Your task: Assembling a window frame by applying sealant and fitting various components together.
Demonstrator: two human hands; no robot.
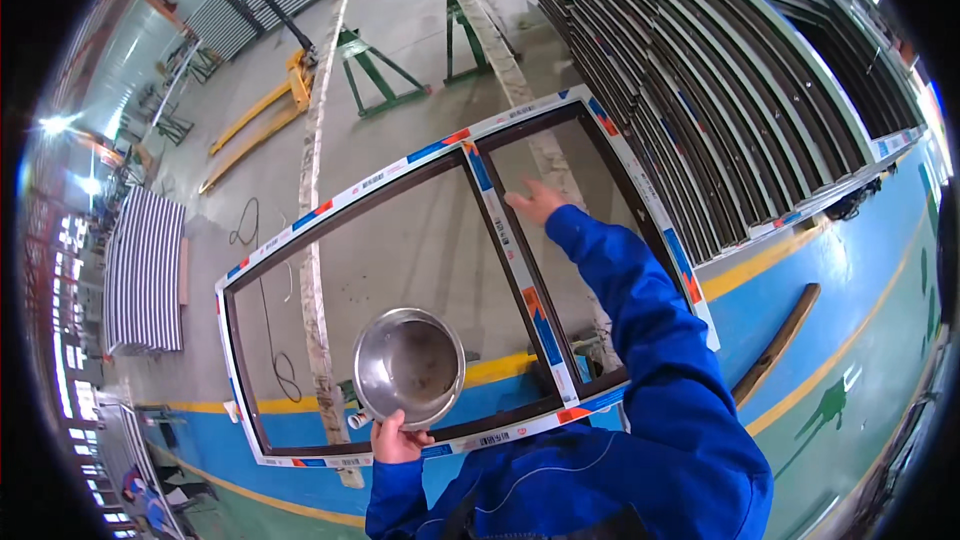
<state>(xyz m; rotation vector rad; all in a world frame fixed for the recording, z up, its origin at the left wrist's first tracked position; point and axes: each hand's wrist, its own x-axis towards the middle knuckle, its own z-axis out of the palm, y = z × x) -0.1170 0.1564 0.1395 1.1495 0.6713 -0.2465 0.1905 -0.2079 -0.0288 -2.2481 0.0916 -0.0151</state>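
My left hand [400, 437] grips the near rim of a round stainless steel bowl [364, 380], tilted so that its inside shows. The bowl is above the near left part of a large window frame [511, 250], dark on its inner edges and covered with white, blue and orange printed film. Beyond the frame's crossbar, my right arm stretches forward over the smaller opening. My right hand [537, 202] is beside the far part of that crossbar, fingers apart, with nothing visible in them. Beside the bowl, a small white cylindrical thing [358, 420] shows near my left hand.
The frame lies across two long pale rails [312, 190] on green trestles [378, 75]. Many finished frames [720, 90] lean in a tall stack at the right. A yellow pallet truck [265, 115] stands far left. A wooden bar [775, 345] lies on the blue floor.
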